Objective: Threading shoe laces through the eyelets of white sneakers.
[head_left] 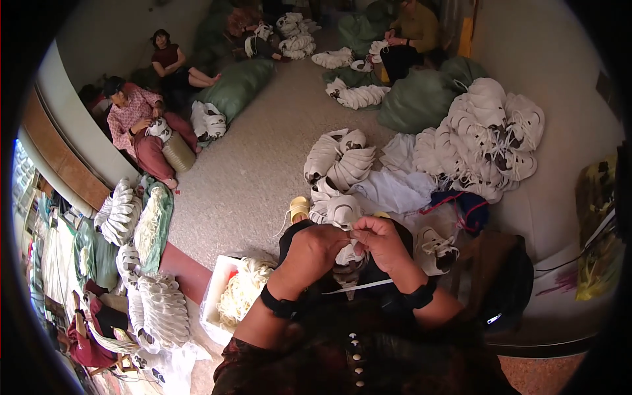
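Observation:
A white shoe is between my knees, partly hidden by my hands. Above it, my left hand is closed, its fingertips pinched on a thin pale shoelace. My right hand meets it there, thumb and forefinger also pinched on the shoelace, its other fingers curled. A loose white lace end stretches sideways below the shoe. Just beyond my hands lie nested white shoes. One single white shoe rests to the right of my right hand.
A white box of cream laces stands at my left. To the right, white shoes are heaped beside a green sack and white cloth. A seated person handles a shoe at far left; others sit farther back.

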### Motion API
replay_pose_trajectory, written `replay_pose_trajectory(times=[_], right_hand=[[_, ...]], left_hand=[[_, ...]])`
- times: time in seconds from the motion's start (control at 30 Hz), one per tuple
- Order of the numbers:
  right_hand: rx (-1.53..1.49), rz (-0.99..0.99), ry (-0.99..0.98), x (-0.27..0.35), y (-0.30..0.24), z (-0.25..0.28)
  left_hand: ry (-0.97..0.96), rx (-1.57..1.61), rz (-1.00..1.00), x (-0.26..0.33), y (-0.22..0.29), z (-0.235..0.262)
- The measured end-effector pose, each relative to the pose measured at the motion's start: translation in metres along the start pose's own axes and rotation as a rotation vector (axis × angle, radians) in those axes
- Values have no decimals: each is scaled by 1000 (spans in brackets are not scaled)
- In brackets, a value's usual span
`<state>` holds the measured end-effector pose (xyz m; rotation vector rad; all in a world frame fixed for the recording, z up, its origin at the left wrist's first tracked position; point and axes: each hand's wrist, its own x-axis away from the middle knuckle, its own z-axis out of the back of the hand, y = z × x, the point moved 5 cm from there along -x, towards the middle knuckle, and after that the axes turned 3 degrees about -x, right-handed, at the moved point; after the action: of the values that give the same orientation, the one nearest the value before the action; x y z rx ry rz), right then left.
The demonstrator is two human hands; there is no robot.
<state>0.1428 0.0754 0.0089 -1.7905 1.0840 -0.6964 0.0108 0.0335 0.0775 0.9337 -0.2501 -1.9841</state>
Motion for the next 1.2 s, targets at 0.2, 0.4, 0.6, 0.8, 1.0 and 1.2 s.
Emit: replay_pose_trajectory(times=[0.2, 0.4, 0.6, 0.8, 1.0, 1.2], right_hand=[[100, 67, -79, 1, -10, -19], [250, 12, -83, 2, 0, -16], [374, 2, -106, 3, 2, -16], [337, -68, -94, 5, 5, -17], [424, -168, -69, -8, 30, 16], [232, 454, 56, -9, -117, -55]], left_hand=[[48, 792, 438, 15, -30, -21], [147, 800, 530, 28, -46, -32], [129, 917, 584, 34, -50, -40], [159, 941, 508, 33, -46, -37], [155, 504, 355, 45, -66, -55], [-106, -254, -24, 65, -60, -86]])
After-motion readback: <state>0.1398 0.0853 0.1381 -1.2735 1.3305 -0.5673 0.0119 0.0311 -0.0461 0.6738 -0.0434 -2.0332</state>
